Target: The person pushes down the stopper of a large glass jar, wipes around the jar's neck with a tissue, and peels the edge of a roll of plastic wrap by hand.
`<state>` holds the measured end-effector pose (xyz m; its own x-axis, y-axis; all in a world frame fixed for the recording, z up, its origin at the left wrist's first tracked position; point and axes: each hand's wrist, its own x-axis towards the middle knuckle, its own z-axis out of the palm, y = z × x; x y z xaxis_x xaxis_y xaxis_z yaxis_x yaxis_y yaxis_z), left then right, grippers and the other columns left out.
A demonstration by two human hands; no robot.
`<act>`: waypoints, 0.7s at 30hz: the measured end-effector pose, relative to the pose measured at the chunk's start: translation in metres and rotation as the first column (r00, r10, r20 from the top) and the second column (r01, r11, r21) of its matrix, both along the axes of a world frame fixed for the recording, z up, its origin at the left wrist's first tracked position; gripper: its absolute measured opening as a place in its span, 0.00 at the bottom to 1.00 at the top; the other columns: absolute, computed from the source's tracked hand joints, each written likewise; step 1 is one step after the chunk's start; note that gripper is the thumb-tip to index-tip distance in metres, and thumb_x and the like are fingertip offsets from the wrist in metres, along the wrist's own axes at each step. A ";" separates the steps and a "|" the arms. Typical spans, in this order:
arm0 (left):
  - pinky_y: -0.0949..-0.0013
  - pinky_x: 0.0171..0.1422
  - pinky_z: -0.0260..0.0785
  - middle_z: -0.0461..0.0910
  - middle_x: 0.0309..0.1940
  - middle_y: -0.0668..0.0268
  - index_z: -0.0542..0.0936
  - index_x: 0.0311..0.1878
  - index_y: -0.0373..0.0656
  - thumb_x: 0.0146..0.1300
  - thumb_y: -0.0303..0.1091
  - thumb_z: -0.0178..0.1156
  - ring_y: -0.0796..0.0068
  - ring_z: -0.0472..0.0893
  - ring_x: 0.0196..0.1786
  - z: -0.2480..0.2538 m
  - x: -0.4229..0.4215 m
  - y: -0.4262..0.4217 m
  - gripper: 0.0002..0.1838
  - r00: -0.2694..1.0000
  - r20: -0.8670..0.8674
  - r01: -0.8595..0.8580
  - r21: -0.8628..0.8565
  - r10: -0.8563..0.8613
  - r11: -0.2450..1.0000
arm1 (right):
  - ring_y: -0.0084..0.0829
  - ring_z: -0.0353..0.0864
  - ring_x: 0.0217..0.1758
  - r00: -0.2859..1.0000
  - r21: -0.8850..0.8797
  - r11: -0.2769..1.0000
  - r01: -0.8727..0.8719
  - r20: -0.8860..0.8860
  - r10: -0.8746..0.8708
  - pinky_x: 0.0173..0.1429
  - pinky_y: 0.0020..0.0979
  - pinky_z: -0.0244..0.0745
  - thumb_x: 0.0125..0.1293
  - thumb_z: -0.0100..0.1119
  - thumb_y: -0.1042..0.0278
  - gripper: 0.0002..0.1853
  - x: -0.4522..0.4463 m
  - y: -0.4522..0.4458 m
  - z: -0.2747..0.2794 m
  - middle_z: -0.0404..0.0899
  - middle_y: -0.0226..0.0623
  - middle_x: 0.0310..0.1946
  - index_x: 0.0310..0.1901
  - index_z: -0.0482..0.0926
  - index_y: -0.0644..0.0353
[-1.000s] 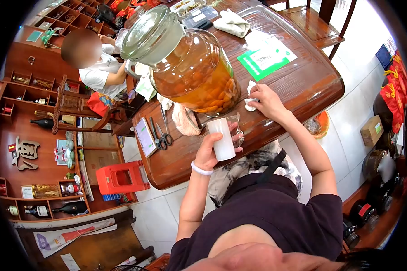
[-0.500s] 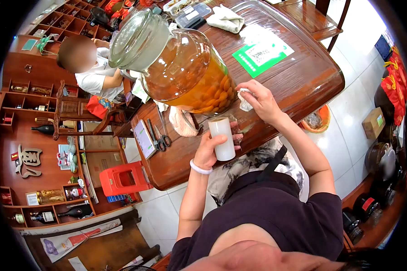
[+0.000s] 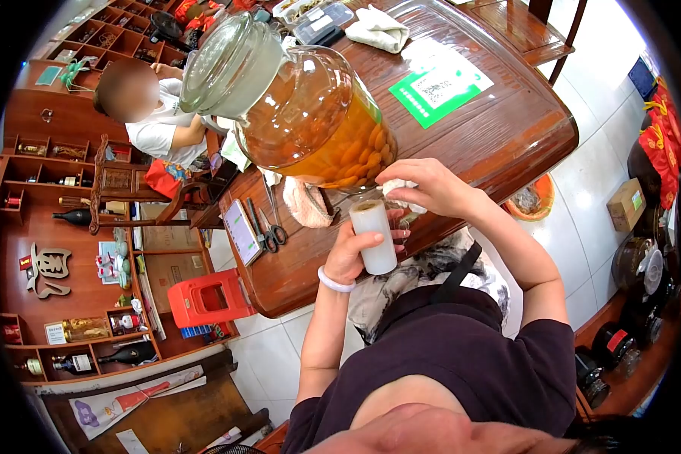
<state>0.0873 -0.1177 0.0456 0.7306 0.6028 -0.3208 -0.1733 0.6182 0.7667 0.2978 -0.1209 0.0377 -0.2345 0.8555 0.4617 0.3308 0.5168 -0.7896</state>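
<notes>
My left hand point(image 3: 345, 256) is wrapped round a white, translucent roll of plastic film point(image 3: 377, 246), tilted near the table's edge. My right hand point(image 3: 436, 188) pinches a crumpled white tissue point(image 3: 401, 189) just above the roll's upper end. A loose bit of clear film shows between the two hands. Beyond them, a big lidded glass jar point(image 3: 314, 121) of amber liquid stands on the wooden table point(image 3: 507, 144), with orange fruit-like pieces at its bottom.
Left of my hands lie a pink cloth point(image 3: 306, 203), scissors point(image 3: 278, 236) and a phone point(image 3: 242, 233). A green QR-code card point(image 3: 440, 89) and a white cloth point(image 3: 378, 30) lie farther back. A person point(image 3: 166, 121) sits across, near a red stool point(image 3: 208, 296).
My right hand has moved left with the tissue, closer to the top of the roll. The roll has shifted slightly in my left hand's grip.
</notes>
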 end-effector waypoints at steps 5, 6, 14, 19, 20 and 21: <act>0.60 0.45 0.76 0.73 0.47 0.55 0.65 0.56 0.31 0.50 0.29 0.60 0.55 0.78 0.48 -0.003 -0.003 -0.001 0.29 0.999 -0.037 0.012 0.023 -0.011 1.000 | 0.39 0.79 0.46 0.974 -0.295 0.928 -0.226 -0.066 0.217 0.50 0.34 0.72 0.53 0.63 0.67 0.19 0.005 0.008 -0.005 0.80 0.47 0.39 0.46 0.77 0.66; 0.60 0.45 0.76 0.73 0.46 0.56 0.65 0.56 0.31 0.50 0.30 0.60 0.55 0.78 0.47 -0.002 -0.002 -0.001 0.29 0.998 -0.057 0.014 0.038 -0.012 0.999 | 0.39 0.79 0.46 0.974 -0.293 0.928 -0.228 -0.067 0.218 0.50 0.34 0.72 0.53 0.63 0.67 0.19 0.005 0.009 -0.001 0.80 0.47 0.39 0.46 0.77 0.66; 0.53 0.45 0.76 0.72 0.49 0.50 0.65 0.56 0.30 0.46 0.33 0.62 0.49 0.76 0.50 0.001 -0.004 -0.004 0.33 0.997 -0.074 -0.010 0.045 0.013 0.999 | 0.42 0.80 0.34 0.946 -0.415 0.892 -0.178 0.177 0.271 0.42 0.34 0.73 0.50 0.60 0.69 0.12 0.007 0.004 0.003 0.80 0.46 0.28 0.36 0.80 0.66; 0.51 0.49 0.75 0.68 0.56 0.47 0.65 0.56 0.31 0.49 0.31 0.60 0.51 0.73 0.55 0.003 -0.015 0.002 0.30 0.993 0.032 -0.113 0.033 0.112 0.993 | 0.41 0.80 0.32 0.948 -0.420 0.901 -0.108 0.230 0.221 0.40 0.33 0.73 0.46 0.60 0.70 0.11 0.033 0.001 -0.010 0.79 0.46 0.26 0.32 0.80 0.66; 0.49 0.49 0.74 0.68 0.56 0.48 0.66 0.56 0.31 0.48 0.32 0.61 0.50 0.72 0.56 0.002 -0.022 0.005 0.31 0.992 0.030 -0.121 0.021 0.121 0.992 | 0.38 0.80 0.31 0.963 -0.436 0.899 -0.052 0.215 0.160 0.40 0.32 0.73 0.47 0.60 0.71 0.10 0.039 -0.004 -0.004 0.79 0.45 0.26 0.33 0.79 0.66; 0.49 0.48 0.74 0.68 0.56 0.48 0.66 0.56 0.32 0.48 0.32 0.62 0.50 0.72 0.56 0.001 -0.026 0.009 0.31 0.994 0.024 -0.104 0.020 0.103 0.994 | 0.38 0.80 0.32 0.983 -0.421 0.907 -0.012 0.160 0.087 0.41 0.33 0.74 0.47 0.60 0.71 0.10 0.043 -0.005 0.000 0.80 0.45 0.26 0.32 0.80 0.65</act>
